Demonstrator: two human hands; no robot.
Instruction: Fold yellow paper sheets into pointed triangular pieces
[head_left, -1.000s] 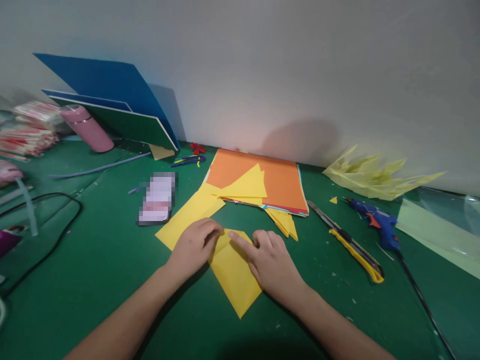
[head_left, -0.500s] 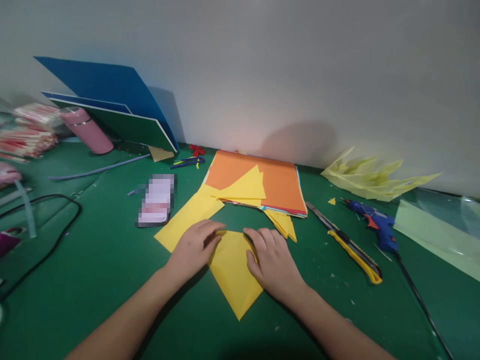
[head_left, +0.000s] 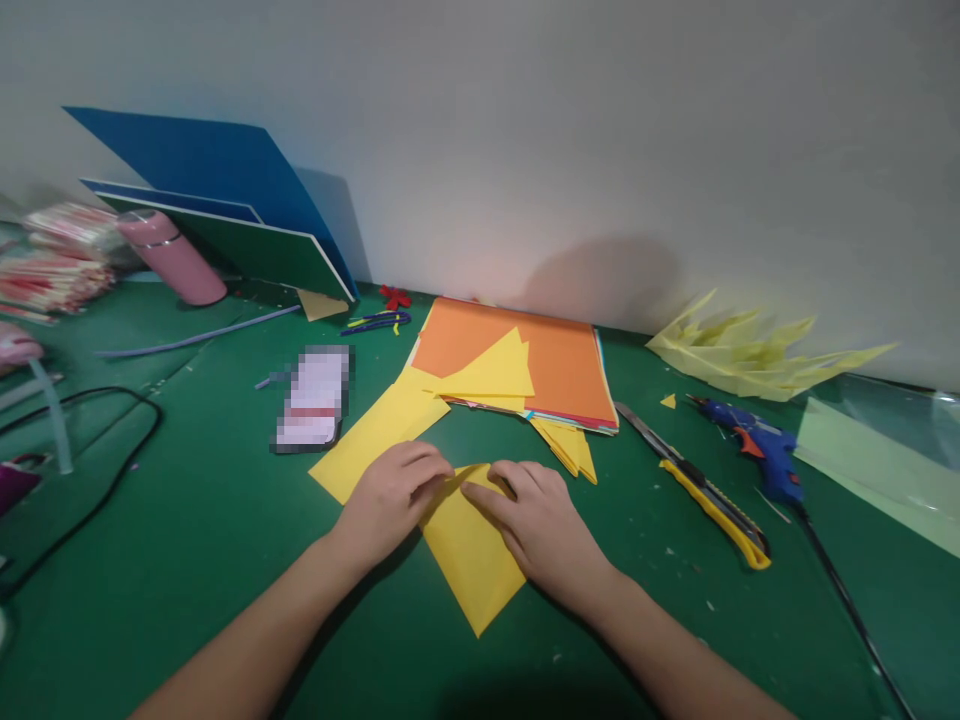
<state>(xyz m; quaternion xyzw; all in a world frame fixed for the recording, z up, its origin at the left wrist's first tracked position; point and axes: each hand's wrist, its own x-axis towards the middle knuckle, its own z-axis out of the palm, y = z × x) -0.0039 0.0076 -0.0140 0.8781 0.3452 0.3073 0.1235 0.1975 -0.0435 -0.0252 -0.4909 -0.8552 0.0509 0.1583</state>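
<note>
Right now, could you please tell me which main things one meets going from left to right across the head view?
Pink flask, smartphone, left hand, folded yellow paper, right hand, yellow-handled utility knife, pale green sheet.

I count on my tabletop [head_left: 150, 540]: left hand [head_left: 390, 492], right hand [head_left: 547, 530], 2; yellow sheet [head_left: 476, 565] between them, 1; utility knife [head_left: 709, 500], 1; glue gun [head_left: 772, 455], 1. Along the far edge: leaning boards [head_left: 210, 160], 3; pink bottle [head_left: 172, 258], 1; orange-topped stack [head_left: 562, 345], 1.
</note>
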